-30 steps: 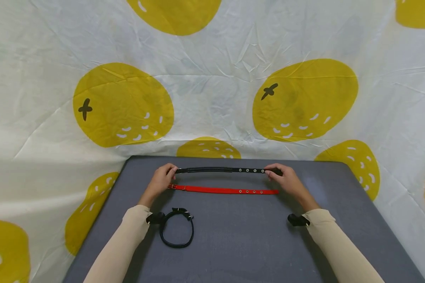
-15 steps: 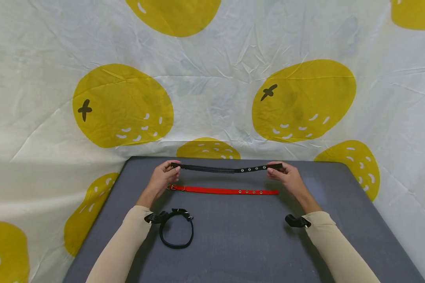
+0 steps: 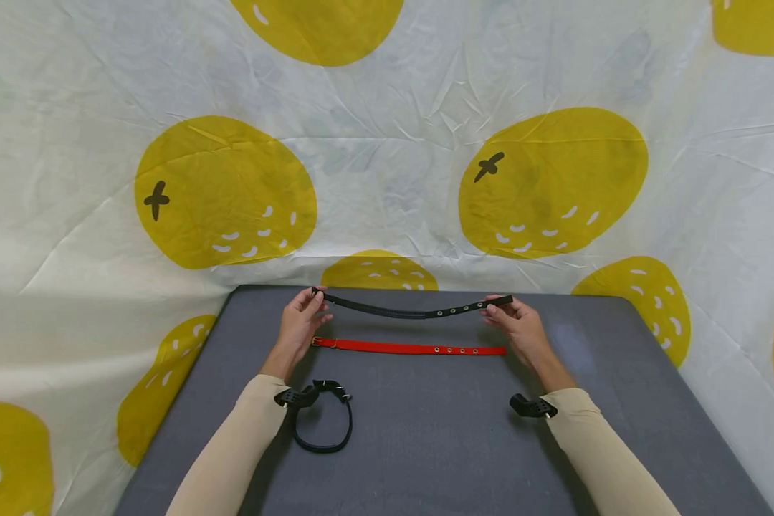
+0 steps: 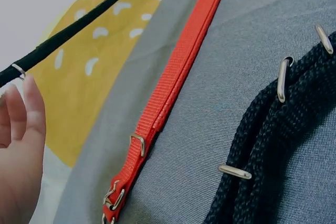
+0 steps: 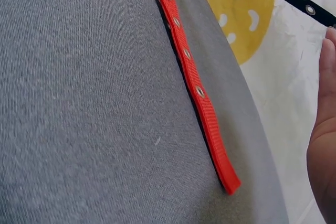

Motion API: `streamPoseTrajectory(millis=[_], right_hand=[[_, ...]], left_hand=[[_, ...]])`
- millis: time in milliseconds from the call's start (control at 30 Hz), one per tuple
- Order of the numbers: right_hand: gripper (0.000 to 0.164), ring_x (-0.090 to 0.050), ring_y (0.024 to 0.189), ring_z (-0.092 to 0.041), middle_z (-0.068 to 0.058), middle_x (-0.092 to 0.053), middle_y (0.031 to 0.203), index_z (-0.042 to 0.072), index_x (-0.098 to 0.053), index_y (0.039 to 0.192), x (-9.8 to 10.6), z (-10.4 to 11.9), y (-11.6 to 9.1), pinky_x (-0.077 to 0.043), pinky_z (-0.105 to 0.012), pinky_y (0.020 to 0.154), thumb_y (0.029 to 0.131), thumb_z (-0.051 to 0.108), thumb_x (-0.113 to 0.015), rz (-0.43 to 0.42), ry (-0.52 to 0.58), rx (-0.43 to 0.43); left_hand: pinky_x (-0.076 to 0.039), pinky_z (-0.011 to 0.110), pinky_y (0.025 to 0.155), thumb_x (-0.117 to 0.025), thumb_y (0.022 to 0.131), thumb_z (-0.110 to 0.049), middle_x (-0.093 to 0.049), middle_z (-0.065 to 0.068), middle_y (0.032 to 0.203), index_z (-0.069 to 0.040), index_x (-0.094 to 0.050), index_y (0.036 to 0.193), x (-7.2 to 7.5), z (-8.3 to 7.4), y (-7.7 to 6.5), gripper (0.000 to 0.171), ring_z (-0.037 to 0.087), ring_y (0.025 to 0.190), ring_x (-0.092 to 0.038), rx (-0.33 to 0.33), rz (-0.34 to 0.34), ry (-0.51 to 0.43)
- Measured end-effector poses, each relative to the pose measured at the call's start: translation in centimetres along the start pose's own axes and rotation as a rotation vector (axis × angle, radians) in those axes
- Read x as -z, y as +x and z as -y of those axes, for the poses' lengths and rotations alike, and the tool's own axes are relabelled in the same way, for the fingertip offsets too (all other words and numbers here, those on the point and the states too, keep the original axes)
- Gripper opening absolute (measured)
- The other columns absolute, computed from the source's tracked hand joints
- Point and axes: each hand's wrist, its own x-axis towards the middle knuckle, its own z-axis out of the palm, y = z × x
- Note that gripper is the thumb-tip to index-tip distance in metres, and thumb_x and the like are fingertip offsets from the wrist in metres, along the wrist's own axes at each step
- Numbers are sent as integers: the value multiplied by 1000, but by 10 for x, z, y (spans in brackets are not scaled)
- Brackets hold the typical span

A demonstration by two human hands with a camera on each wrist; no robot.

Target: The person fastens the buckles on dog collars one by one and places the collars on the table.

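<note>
A black collar [image 3: 390,312] with metal eyelets hangs in a shallow sag between both hands, above the far part of the table. My left hand [image 3: 295,326] pinches its left end between thumb and fingers; in the left wrist view a small metal ring [image 4: 19,71] on it shows at the fingertips. Its eyelet end is pinched by my right hand [image 3: 522,328], with the tip sticking out past the fingers. Just nearer than the held strap, a red collar [image 3: 387,347] lies stretched out flat, buckle [image 4: 113,196] to the left and eyelets [image 5: 187,54] to the right.
Closer to me on the left, a second black collar [image 3: 322,448] lies buckled into a loop, near the left wrist's black camera mount [image 3: 297,397]. The grey table [image 3: 426,430] ends at a white cloth [image 3: 387,179] with yellow fruit prints behind it.
Both ends of the black collar have come up a little, and it has gone from nearly straight to sagging in the middle. The red and looped collars have stayed put.
</note>
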Motion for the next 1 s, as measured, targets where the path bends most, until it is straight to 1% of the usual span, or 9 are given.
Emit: streamPoseTrajectory(millis=[133,267,333,533,633,700,767,867,1000], right_hand=[[39,-74,97,-16,-12,-72,111,-24,-47,130,-2,0,1,-55,-34,90,99,-3,-60,2,71,11],[35,-74,98,-17,-18,-71,117,-22,-49,128,-2,-1,2,-53,-36,92,100,-4,-58,15,122,27],[31,-74,98,-17,-19,-71,119,-20,-52,127,-2,-2,4,-53,-36,92,100,-4,-57,15,136,33],[27,-74,97,-19,-16,-73,114,-17,-56,124,-4,-5,6,-55,-37,91,101,-4,-56,-7,147,30],[28,-74,96,-20,-14,-74,113,-18,-55,125,-6,-5,6,-56,-36,90,101,-3,-57,-19,147,21],[29,-74,96,-20,-14,-74,113,-18,-54,125,-7,-5,6,-57,-34,89,101,-3,-57,-21,153,17],[29,-74,95,-19,-13,-74,113,-19,-54,125,-7,-6,6,-58,-32,87,101,-3,-56,-20,165,17],[27,-74,94,-18,-13,-74,113,-18,-54,125,-8,-5,5,-58,-30,86,102,-4,-54,-12,179,16],[26,-74,95,-19,-14,-73,113,-17,-55,125,-9,-4,6,-58,-33,88,102,-5,-53,-17,179,18]], left_hand=[[-59,38,85,-66,99,-20,-67,3,119,-3,-63,110,-2,1,0,20,17,94,-63,-26,-43,22],[-54,48,96,-65,100,-22,-71,4,117,0,-62,119,-1,1,0,29,27,107,-62,-31,-47,40],[-51,50,100,-63,101,-22,-72,4,114,3,-60,123,-2,1,0,33,31,110,-59,-26,-49,18],[-46,53,106,-59,102,-24,-70,5,106,12,-52,129,-8,-3,0,46,21,100,-63,-20,-92,-117],[-39,58,112,-59,101,-28,-67,9,106,11,-53,127,-11,-4,0,48,18,96,-64,-21,-117,-194],[-35,60,113,-59,101,-30,-66,9,105,7,-58,122,-13,-6,0,42,18,95,-64,-20,-133,-229],[-34,60,114,-59,101,-31,-66,7,103,-1,-63,115,-14,-6,0,33,19,95,-64,-17,-145,-245],[-35,60,114,-58,101,-31,-66,4,100,-5,-65,112,-14,-7,0,30,18,94,-64,-17,-160,-237],[-41,59,110,-58,102,-31,-66,7,102,7,-60,122,-14,-6,-1,44,17,91,-65,-40,-172,-187]])
